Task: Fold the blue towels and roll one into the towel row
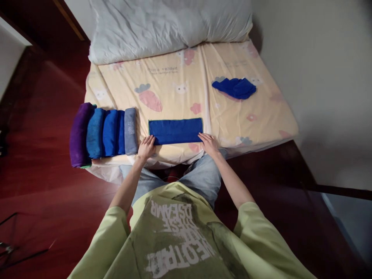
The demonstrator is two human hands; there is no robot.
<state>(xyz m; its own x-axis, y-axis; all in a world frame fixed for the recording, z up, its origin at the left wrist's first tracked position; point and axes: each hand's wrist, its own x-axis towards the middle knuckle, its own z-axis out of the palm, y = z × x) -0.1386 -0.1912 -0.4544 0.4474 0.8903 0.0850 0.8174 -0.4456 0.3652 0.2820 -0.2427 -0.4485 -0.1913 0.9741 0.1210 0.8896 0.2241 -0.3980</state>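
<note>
A dark blue towel (176, 131), folded into a flat strip with a thin green edge, lies on the bed right in front of me. My left hand (147, 146) grips its near left corner, fingers close together on top. At the near right corner my right hand (208, 143) has its fingertips pinched on the edge. Both thumbs are mostly hidden. Just left of my left hand stands a row of rolled towels: a grey one (131, 131), blue ones (110, 132), a lighter blue one (95, 133) and a purple one (80, 135).
A crumpled blue cloth (235, 88) lies farther back on the right. The patterned bed sheet (174, 100) covers the bed, with a large grey-white bundle (171, 29) across its far end. A wall (319, 97) rises at the right; dark red floor (40, 193) lies left.
</note>
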